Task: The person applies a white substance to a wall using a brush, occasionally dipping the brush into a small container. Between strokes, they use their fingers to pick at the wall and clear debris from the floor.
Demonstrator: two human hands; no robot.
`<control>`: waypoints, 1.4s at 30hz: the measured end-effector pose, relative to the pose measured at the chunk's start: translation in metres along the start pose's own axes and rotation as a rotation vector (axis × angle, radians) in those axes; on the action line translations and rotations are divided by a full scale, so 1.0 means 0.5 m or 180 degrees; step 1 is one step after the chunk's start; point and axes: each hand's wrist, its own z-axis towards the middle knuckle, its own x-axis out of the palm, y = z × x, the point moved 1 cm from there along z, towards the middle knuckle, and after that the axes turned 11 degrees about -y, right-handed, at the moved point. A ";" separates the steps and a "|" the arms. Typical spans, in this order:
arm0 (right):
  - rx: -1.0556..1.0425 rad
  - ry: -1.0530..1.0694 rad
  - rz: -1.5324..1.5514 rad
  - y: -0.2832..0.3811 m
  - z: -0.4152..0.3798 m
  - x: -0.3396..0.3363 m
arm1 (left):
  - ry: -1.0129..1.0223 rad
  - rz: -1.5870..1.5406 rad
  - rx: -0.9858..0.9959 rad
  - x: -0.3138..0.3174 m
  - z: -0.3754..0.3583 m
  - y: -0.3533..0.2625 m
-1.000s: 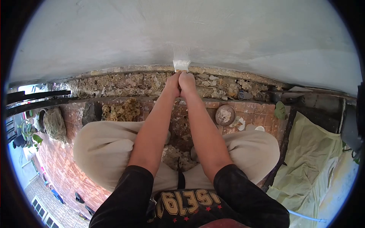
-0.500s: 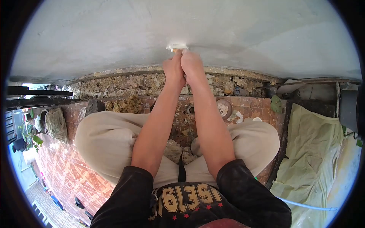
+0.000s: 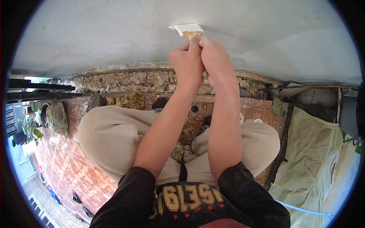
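The fingers [image 3: 193, 45] of both hands close together around the handle of a paintbrush [image 3: 187, 29], the left hand [image 3: 187, 62] and right hand [image 3: 215, 60] pressed side by side. The brush's white bristles lie flat against the pale grey wall [image 3: 114, 34], just above the knuckles. Below the hands runs a strip of crumbled rubble [image 3: 133, 81] at the wall's foot, then red floor tiles [image 3: 68, 167]. A pale green sheet [image 3: 315, 152] lies off to the right, well apart

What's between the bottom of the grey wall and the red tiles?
In the head view, a crumbly strip of broken rubble runs between the grey wall and the red tiles.
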 end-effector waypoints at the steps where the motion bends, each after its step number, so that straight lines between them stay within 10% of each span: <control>1: -0.0396 0.0023 -0.0470 -0.006 0.006 0.001 | -0.0093 -0.0005 0.0075 0.003 -0.005 0.005; 4: 0.0670 0.0031 0.0207 0.004 0.000 -0.011 | -0.0217 0.0014 0.0184 0.007 -0.010 0.020; 10: 0.0758 0.0157 0.0670 0.013 -0.006 -0.017 | -0.0286 -0.0067 0.0135 0.012 -0.016 0.017; 15: 0.0223 -0.0010 0.0474 0.029 -0.025 -0.006 | -0.0149 -0.0270 -0.0183 0.004 -0.021 -0.025; 22: -0.1711 -0.0979 0.0508 0.150 -0.115 -0.029 | 0.0568 0.0158 0.0976 0.034 -0.088 -0.171; 30: -0.1245 -0.1342 0.1674 -0.022 -0.053 0.091 | 0.0650 0.1025 0.1798 -0.038 0.028 -0.038; 35: -0.0396 -0.0890 0.1137 -0.272 -0.038 0.155 | 0.0396 0.1580 0.1576 -0.168 0.081 0.168; 42: 0.1037 -0.0379 0.0735 -0.413 -0.007 0.115 | 0.0080 0.0793 -0.0617 -0.198 0.116 0.342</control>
